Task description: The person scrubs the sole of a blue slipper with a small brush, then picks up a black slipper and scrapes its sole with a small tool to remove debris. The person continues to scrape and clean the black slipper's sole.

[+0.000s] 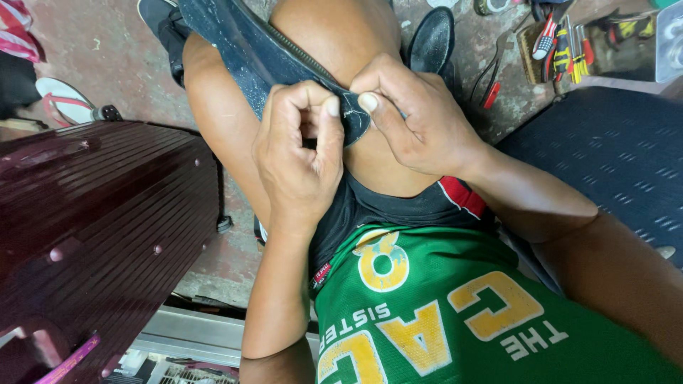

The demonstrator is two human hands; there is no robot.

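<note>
A strip of dark blue denim with a zipper [256, 53] lies across my bare knees. My left hand [299, 156] pinches the near end of the strip between thumb and fingers. My right hand [416, 117] pinches the same end from the other side, thumb tip pressed next to the left thumb. Both thumbs meet at the frayed end of the denim [352, 117]. I wear a green jersey [455, 313] and dark shorts.
A dark maroon ribbed suitcase [99, 220] stands at the left. Screwdrivers and pliers [562, 43] lie on the stained concrete floor at top right, beside red-handled scissors [491, 89]. A dark patterned case [612, 156] is on the right. A sandal [67, 103] lies at the left.
</note>
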